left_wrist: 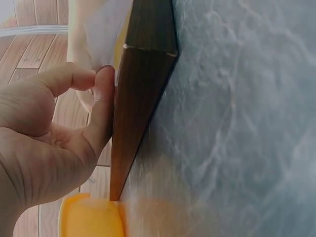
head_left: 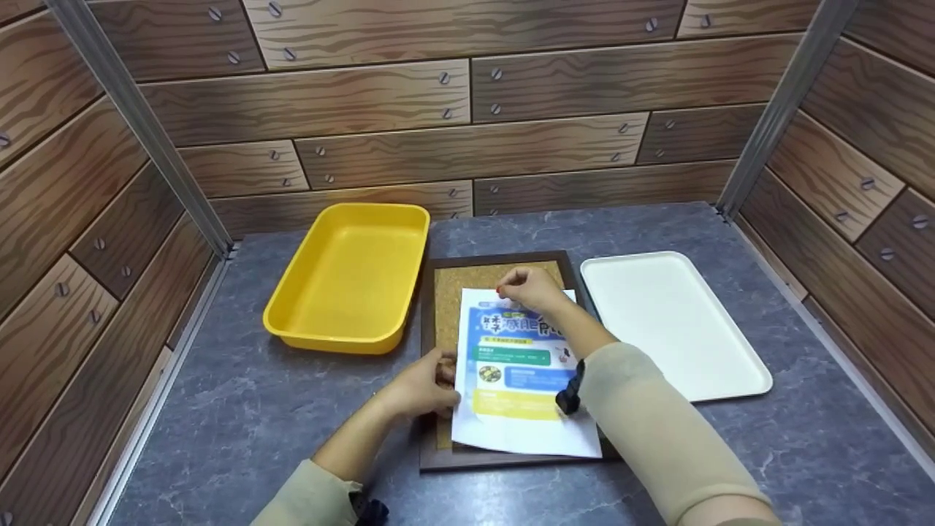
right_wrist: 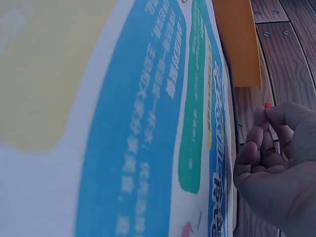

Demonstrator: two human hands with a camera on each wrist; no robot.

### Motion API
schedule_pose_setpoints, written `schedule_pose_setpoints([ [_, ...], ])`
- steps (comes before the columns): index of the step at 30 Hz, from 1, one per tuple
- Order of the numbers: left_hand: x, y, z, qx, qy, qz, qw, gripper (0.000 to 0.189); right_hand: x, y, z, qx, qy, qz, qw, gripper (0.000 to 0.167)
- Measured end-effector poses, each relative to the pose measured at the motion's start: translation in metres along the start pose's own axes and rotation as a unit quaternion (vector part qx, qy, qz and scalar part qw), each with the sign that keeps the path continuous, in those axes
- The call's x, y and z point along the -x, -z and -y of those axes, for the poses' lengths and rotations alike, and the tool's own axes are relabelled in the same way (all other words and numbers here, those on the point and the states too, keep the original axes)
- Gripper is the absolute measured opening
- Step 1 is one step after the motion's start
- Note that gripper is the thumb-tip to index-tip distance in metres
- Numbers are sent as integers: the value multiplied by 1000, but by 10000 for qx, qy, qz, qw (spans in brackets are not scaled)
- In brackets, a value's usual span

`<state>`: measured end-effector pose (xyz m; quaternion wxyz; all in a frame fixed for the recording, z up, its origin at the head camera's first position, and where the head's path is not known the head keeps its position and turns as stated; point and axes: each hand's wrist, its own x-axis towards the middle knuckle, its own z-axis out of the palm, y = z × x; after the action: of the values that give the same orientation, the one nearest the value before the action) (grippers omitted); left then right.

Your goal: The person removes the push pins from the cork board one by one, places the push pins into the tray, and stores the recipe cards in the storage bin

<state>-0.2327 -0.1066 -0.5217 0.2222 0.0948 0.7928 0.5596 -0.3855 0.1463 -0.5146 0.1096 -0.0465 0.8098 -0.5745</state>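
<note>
A printed paper poster [head_left: 522, 432] with blue, green and yellow blocks lies over a cork board [head_left: 447, 314] in a dark wooden frame. My right hand [head_left: 535, 289] is at the poster's top edge, pinching a small red push pin [right_wrist: 268, 105] between thumb and index finger. Whether the pin's point touches the paper is hidden. My left hand [head_left: 418, 385] is at the poster's left edge, its thumb and finger pinching the paper there. In the left wrist view, those fingers rest beside the dark frame edge [left_wrist: 140, 74].
A deep yellow tray [head_left: 350, 277] stands on the left, close to the board. To the right lies a shallow white tray [head_left: 657, 314]. The marbled grey tabletop [head_left: 241, 438] is enclosed by wood-patterned walls [head_left: 467, 95] with metal corner posts.
</note>
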Motion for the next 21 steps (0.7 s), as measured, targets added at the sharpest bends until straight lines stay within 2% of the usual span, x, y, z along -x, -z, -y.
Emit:
schedule_pose_setpoints([
  [7,0,1,2,78,-57,-61,9999,84,8,19,2,366,78,-138,9992,13],
  [13,0,0,3,34,-136,-149,9998,80,12,35,-3,334,238,-128,9991,18],
  [21,-1,1,4,-379,-301,-496,9976,78,17,55,-11,244,299,-145,9991,25],
])
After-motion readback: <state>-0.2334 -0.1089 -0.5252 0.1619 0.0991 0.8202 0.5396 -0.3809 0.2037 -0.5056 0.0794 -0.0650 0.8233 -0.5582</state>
